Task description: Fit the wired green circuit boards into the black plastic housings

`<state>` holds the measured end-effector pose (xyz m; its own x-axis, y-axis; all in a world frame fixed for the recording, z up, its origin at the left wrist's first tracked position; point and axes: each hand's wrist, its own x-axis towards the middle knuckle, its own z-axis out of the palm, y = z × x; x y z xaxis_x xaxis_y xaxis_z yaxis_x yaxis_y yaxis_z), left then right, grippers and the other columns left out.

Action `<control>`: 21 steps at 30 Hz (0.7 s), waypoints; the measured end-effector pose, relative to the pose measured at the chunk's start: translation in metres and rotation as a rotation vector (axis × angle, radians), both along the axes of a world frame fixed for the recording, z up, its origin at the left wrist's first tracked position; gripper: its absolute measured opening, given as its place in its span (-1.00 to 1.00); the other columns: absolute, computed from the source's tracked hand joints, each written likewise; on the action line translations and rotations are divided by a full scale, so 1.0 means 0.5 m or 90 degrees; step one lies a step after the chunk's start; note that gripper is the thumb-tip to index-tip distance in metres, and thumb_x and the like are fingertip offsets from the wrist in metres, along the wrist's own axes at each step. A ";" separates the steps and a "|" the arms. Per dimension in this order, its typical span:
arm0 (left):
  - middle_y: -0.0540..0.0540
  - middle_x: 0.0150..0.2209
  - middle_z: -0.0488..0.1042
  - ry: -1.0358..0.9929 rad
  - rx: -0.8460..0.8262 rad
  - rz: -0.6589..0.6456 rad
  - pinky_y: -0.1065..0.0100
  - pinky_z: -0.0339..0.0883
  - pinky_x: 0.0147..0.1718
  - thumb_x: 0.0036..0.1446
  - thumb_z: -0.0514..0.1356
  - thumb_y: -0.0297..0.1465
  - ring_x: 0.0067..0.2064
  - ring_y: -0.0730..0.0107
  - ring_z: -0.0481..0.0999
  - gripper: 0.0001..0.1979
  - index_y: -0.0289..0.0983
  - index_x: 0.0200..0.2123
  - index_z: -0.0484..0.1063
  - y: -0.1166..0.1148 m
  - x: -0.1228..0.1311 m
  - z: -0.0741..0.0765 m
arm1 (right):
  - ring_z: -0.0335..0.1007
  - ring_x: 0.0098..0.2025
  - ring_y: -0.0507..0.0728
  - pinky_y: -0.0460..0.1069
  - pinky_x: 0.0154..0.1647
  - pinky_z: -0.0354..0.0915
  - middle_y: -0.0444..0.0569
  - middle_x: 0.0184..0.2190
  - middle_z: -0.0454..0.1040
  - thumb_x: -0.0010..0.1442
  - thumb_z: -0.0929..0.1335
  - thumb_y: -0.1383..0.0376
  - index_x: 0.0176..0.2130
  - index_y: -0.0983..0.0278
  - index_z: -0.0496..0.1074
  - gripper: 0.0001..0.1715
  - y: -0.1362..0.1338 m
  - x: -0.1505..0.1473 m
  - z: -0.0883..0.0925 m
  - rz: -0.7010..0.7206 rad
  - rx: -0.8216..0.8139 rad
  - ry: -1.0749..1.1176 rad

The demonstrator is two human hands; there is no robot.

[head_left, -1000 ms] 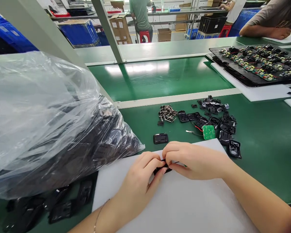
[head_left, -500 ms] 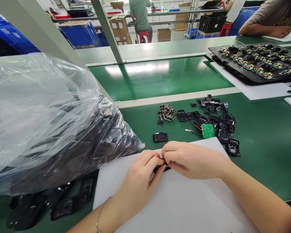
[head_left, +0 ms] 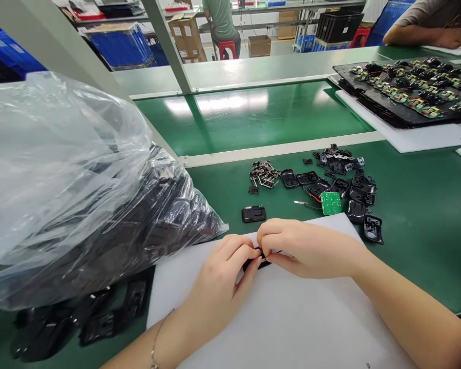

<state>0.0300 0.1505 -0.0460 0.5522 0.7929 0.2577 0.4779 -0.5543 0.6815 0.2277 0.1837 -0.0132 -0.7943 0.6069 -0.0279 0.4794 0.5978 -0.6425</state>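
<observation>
Both hands meet over a white foam sheet (head_left: 292,318) that lies on the green bench (head_left: 418,215). The left hand (head_left: 223,271) and the right hand (head_left: 307,248) each have their fingers pinched together on a small black part (head_left: 256,263), which sits between the two sets of fingertips just above the sheet's far edge; most of it is hidden, so its shape cannot be told. A thin bracelet (head_left: 157,335) shows on the left wrist. Just beyond the hands, on the bare bench, lies a flat black cover (head_left: 253,213). Further right are a green circuit board (head_left: 331,203) with thin wires and a scatter of black shells (head_left: 359,197), with a small heap of metal clips (head_left: 264,174) to their left. A big clear plastic bag (head_left: 69,179) full of dark pieces fills the left side, and a few loose black shells (head_left: 80,323) lie below it near the sheet's corner. At the far right a black tray (head_left: 372,105) carries rows of small boards, and another person's arm (head_left: 426,33) rests on the bench behind it.
</observation>
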 end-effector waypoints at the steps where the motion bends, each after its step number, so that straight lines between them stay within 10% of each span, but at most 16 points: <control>1: -0.07 -0.22 0.43 0.001 0.001 0.001 0.34 0.33 -0.22 0.24 0.07 -0.58 -0.19 0.36 0.39 -0.86 -0.26 -0.27 0.36 -0.001 0.000 0.000 | 0.34 -0.27 0.10 -0.04 -0.33 0.28 0.00 -0.32 0.42 0.21 0.23 0.53 -0.41 0.32 0.40 -0.75 0.000 -0.001 0.001 0.002 -0.001 -0.002; 21: -0.08 -0.23 0.44 0.016 0.026 0.016 0.30 0.36 -0.24 0.23 0.10 -0.55 -0.20 0.32 0.43 -0.89 -0.23 -0.28 0.36 0.002 0.003 -0.001 | 0.26 -0.32 0.08 -0.06 -0.42 0.15 -0.06 -0.38 0.31 0.15 0.22 0.56 -0.48 0.29 0.29 -0.74 0.002 -0.003 0.004 -0.018 -0.028 -0.028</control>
